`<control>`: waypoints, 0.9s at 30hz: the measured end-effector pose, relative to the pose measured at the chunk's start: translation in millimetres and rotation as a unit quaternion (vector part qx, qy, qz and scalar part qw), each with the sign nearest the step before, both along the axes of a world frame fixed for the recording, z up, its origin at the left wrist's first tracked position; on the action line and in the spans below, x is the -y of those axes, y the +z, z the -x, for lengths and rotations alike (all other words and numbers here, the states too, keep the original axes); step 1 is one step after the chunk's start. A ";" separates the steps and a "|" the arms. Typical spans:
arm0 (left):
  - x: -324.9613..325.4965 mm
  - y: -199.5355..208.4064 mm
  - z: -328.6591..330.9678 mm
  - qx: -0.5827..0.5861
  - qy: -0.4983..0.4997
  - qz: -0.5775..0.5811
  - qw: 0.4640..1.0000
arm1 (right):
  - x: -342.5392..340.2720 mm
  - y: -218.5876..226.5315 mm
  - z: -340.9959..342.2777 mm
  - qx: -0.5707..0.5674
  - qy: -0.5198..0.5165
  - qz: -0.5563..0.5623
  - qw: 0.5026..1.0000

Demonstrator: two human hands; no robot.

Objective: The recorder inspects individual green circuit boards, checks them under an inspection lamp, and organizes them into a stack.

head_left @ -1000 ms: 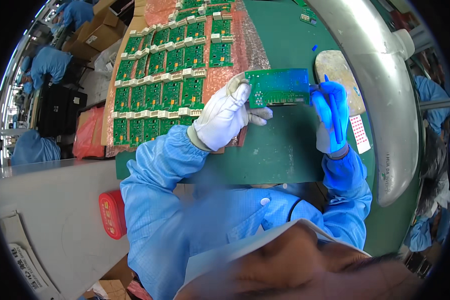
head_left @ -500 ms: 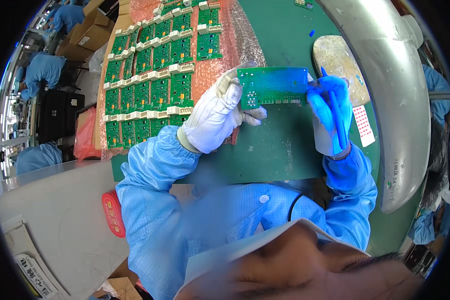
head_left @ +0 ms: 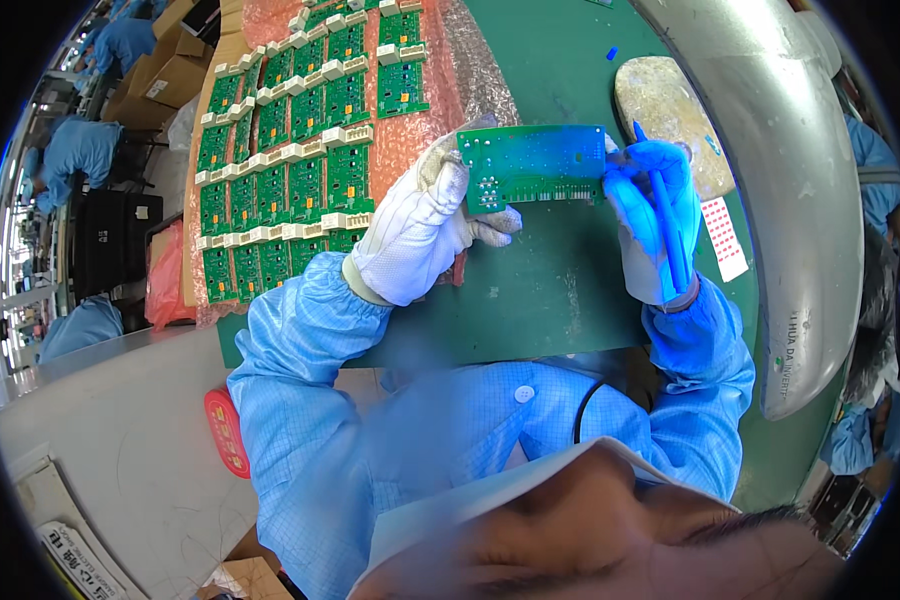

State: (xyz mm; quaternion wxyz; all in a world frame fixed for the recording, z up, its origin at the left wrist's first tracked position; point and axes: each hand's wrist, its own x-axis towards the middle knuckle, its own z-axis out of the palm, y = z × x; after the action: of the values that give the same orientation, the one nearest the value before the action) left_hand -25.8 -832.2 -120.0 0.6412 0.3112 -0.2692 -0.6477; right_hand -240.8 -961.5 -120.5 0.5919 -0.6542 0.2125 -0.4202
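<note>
A green circuit board [head_left: 532, 165] is held up above the table, with rows of solder points facing me. My left hand [head_left: 406, 232], in a white glove, grips its left end between thumb and fingers. At the board's right end is my right hand [head_left: 638, 262], also gloved and lit strongly blue. Its fingertips are at the board's right edge, and a blue pen [head_left: 667, 215] lies through the same hand, tip end pointing away from me. Blue light also falls across the upper right part of the board.
Several rows of green boards with white connectors [head_left: 315, 150] lie on pink bubble wrap [head_left: 395, 135] at the left. Beyond my right hand are a worn stone-like slab [head_left: 660, 105], a small blue cap [head_left: 612, 54] and a red-marked label sheet [head_left: 722, 238]. A large grey lamp arm [head_left: 805, 230] stands at right.
The whole scene has shifted slightly left and up in the picture. Both hands keep their hold on the board, and the pen stays in my right hand.
</note>
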 end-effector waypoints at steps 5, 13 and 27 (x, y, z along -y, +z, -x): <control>0.3 0.6 0.4 0.011 0.004 -0.003 1.000 | 1.1 -0.5 -1.2 -0.020 -0.017 0.024 0.999; -0.8 -1.5 -0.2 0.030 0.003 0.001 1.000 | 2.7 -2.8 0.4 -0.027 -0.022 0.034 0.999; -1.4 -0.5 -0.9 0.027 -0.001 -0.018 0.999 | 1.7 -2.0 -1.1 -0.023 -0.027 0.024 0.999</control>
State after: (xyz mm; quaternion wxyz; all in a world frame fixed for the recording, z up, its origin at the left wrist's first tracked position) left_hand -24.9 -830.7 -120.5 0.6275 0.3394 -0.2750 -0.6446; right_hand -239.8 -963.2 -122.5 0.5595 -0.6715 0.2333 -0.4261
